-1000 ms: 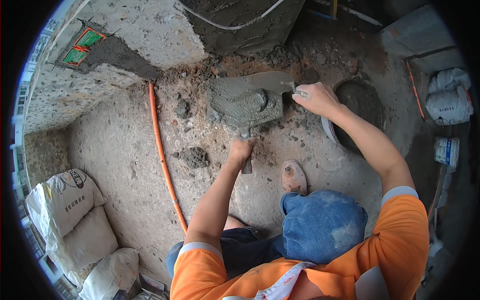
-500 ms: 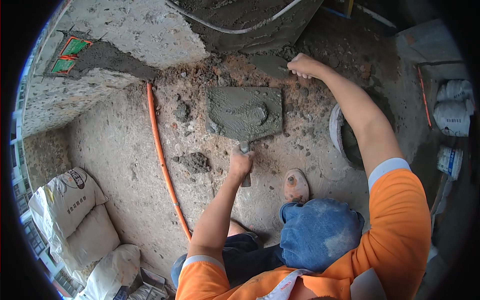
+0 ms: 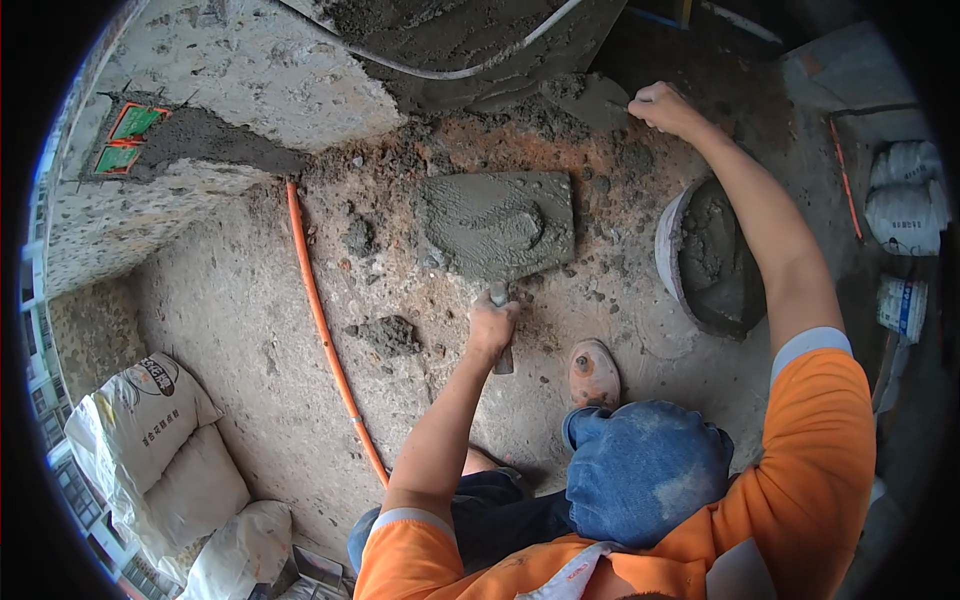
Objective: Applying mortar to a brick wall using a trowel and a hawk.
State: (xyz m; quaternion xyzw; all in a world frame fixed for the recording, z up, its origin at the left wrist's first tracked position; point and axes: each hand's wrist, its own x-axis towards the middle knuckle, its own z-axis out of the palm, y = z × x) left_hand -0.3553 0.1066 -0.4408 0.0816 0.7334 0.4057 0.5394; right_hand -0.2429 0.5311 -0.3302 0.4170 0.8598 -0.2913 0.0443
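Observation:
My left hand [image 3: 493, 328] is wrapped round the handle of a flat plasterer's hawk [image 3: 455, 225], held out over the floor in front of me. Wet grey mortar [image 3: 520, 228] covers the hawk's board, with a raised ring-like ridge right of its middle. Farther out and to the right, my right hand [image 3: 664, 108] grips a trowel [image 3: 600, 104]. The trowel's grey blade lies at the foot of the freshly coated wall [image 3: 500, 75], beside loose mortar; most of its handle is hidden in my fist.
A bucket of mortar [image 3: 668, 255] stands below my right forearm. An orange pipe [image 3: 322, 325] runs along the floor at left. Clumps of mortar [image 3: 388, 336] lie nearby. White sacks [image 3: 150, 420] are piled lower left, others [image 3: 905, 205] at far right. A pale hose [image 3: 430, 72] crosses the wall.
My right hand and the trowel have moved right and slightly farther away. The hawk has shifted a little to the right in the picture. More of the bucket's mortar shows beside my forearm.

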